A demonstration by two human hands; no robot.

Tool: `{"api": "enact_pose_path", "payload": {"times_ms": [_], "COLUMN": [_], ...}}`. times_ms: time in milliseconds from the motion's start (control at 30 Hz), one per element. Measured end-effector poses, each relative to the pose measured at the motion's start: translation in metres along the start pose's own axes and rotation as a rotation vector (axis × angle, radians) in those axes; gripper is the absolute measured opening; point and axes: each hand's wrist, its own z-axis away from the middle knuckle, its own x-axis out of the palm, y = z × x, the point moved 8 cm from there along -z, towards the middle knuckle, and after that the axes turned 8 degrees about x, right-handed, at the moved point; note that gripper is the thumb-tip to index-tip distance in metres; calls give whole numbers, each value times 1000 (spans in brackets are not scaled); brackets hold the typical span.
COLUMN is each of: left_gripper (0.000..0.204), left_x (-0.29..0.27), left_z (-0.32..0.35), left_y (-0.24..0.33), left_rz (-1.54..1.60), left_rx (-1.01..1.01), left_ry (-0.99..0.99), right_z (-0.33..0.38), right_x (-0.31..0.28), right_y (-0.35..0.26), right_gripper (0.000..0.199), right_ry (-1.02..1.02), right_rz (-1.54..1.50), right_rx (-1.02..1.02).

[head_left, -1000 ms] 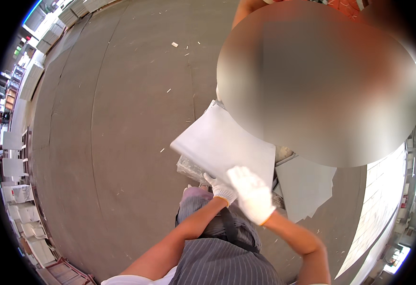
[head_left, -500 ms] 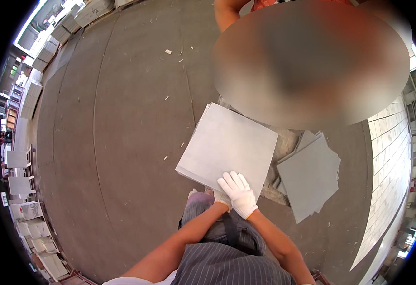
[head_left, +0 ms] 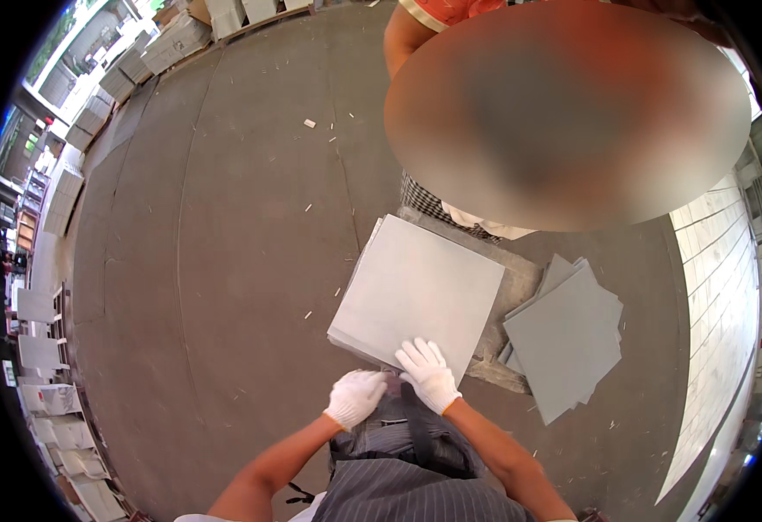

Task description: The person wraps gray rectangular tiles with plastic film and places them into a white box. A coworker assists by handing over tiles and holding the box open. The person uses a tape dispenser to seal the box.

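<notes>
A stack of square, light grey-white tiles or boards (head_left: 424,291) lies in front of me, turned at an angle. My right hand (head_left: 428,374), in a white knit glove, rests flat on the near corner of the top sheet with its fingers spread. Just off the stack's near edge is my left hand (head_left: 356,398), gloved alike, above my knee. Its fingers look curled in, and whatever they may hold is hidden. To the right lies a second pile of darker grey square sheets (head_left: 568,339), fanned unevenly.
Across from me is another person (head_left: 411,43), largely covered by a blur. Under the stack lies a worn grey slab (head_left: 520,278). White tiling (head_left: 703,270) covers the right side. Small white scraps dot the brown floor (head_left: 250,217); stacked boxes (head_left: 176,43) line the far left.
My left hand has come out from beside the right hand and moved left, off the stack's near edge. My right hand stays on the top sheet. The view has tilted slightly.
</notes>
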Motion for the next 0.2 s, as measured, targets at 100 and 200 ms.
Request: {"api": "enact_pose_path", "payload": {"times_ms": [100,200], "left_gripper": [18,42], "left_x": [-49,-63], "left_z": [9,-5], "left_y": [-18,-56], "left_rz": [-81,-122], "left_rx": [22,-148], "left_ry": [379,612], "right_z": [6,6], "right_x": [4,-13], "right_y": [13,18], "right_gripper": [43,41], "right_ry": [53,190], "right_rz": [-143,-120], "right_rx": [115,224]}}
